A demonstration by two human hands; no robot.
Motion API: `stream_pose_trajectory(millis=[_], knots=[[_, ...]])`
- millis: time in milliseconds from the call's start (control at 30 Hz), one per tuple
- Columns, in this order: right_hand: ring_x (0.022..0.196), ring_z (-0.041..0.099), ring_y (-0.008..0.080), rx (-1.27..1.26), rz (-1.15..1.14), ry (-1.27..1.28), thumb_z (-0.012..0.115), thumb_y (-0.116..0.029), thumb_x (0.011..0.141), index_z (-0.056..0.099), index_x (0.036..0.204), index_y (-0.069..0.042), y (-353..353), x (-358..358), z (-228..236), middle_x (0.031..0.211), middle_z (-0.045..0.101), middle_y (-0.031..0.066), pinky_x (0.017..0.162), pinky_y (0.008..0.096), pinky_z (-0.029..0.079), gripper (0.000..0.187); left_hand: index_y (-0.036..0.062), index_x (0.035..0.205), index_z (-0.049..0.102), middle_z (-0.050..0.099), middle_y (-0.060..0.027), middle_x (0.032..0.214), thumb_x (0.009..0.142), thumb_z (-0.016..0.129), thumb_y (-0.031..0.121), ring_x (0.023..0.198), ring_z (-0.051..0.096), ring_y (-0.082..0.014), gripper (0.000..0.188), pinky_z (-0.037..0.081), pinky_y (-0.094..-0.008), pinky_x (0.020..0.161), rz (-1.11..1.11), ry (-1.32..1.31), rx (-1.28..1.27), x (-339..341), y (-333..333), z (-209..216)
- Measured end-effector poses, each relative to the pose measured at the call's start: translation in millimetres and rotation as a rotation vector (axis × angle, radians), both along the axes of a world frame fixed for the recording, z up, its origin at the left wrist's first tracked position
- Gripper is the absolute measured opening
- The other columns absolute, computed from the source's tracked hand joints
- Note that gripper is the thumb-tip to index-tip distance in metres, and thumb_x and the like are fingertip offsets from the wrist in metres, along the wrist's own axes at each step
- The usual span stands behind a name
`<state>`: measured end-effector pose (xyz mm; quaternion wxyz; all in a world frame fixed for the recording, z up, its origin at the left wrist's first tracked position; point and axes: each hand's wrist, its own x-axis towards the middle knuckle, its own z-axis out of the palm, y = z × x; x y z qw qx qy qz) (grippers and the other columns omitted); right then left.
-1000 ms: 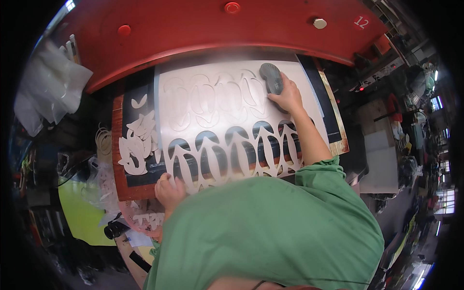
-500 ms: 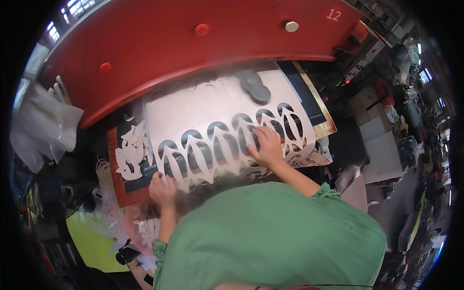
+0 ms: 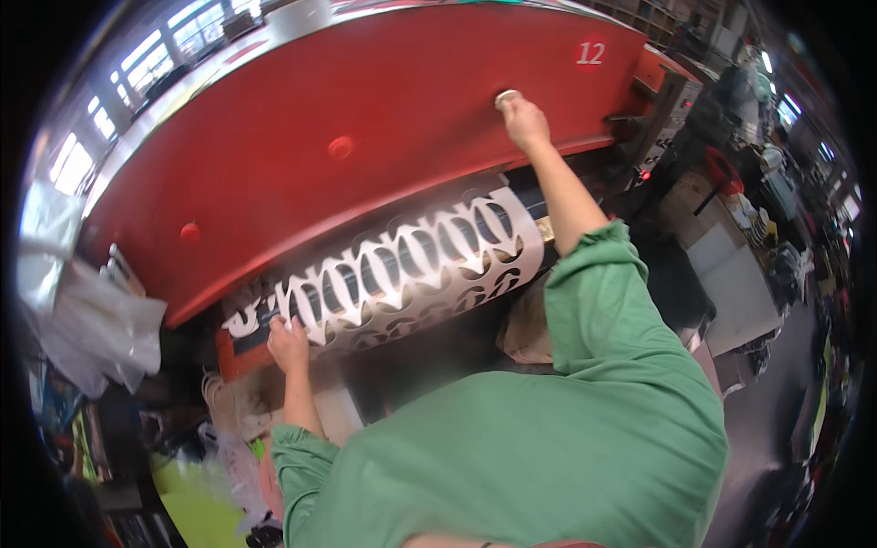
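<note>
A pale sheet [image 3: 528, 221] with rows of curved cut-outs hangs over the near edge of the work table, under the red machine beam [image 3: 420, 100]. My left hand [image 3: 290, 345] is closed at the sheet's near left corner, fingers pinching its edge. Up at the front of the beam, my right hand [image 3: 526, 122] has its fingers closed on a round silver push button [image 3: 502, 99]. White cut pieces [image 3: 243, 321] lie beside the sheet at the left. Beneath the beam, the far part of the sheet is hidden.
Two red buttons [image 3: 341, 148] sit on the beam's face. A control box [image 3: 670, 119] with a red light stands at the right. Clear plastic bags [image 3: 114, 320] hang at the left. Right of me is a table with pale boards [image 3: 735, 283].
My right hand has left the sheet and gone up to the silver button. My left hand stays at the sheet's corner. The view has tilted up, and the grey die is out of sight.
</note>
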<state>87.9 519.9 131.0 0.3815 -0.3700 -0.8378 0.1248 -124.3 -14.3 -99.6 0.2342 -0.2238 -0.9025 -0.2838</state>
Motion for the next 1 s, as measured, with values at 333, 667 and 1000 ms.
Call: stream_pose_trajectory(millis=[333, 667, 1000], knots=[[0.085, 0.061, 0.0332, 0.241, 0.276, -0.422, 0.061, -0.041, 0.083, 0.07, 0.074, -0.006, -109, 41, -163, 0.083, 0.066, 0.0137, 0.079, 0.0443, 0.047, 0.038, 0.0007, 0.102, 0.054, 0.063, -0.0253, 0.089, 0.089, 0.064, 0.022, 0.084, 0.061, -0.046, 0.027, 0.046, -0.0513, 0.074, -0.006, 0.049, 0.032, -24, 15, -2], [0.082, 0.058, 0.0324, 0.244, 0.232, -0.037, 0.066, -0.035, 0.079, 0.063, 0.066, -0.005, -114, 47, -197, 0.076, 0.061, 0.0133, 0.075, 0.0468, 0.044, 0.033, 0.001, 0.105, 0.052, 0.063, -0.027, 0.092, 0.089, 0.064, 0.022, 0.087, 0.06, -0.0475, 0.029, 0.046, -0.0506, 0.076, -0.027, -0.038, 0.031, -27, 13, 1], [0.094, 0.058, 0.0356, 0.047, 0.232, -0.242, 0.065, -0.034, 0.082, 0.066, 0.075, -0.002, -129, 72, -186, 0.084, 0.064, 0.0156, 0.085, 0.0469, 0.044, 0.033, 0.0011, 0.1, 0.052, 0.062, -0.0224, 0.089, 0.089, 0.064, 0.021, 0.084, 0.061, -0.044, 0.026, 0.046, -0.0491, 0.074, 0.003, -0.026, 0.072, 0, 6, 4]])
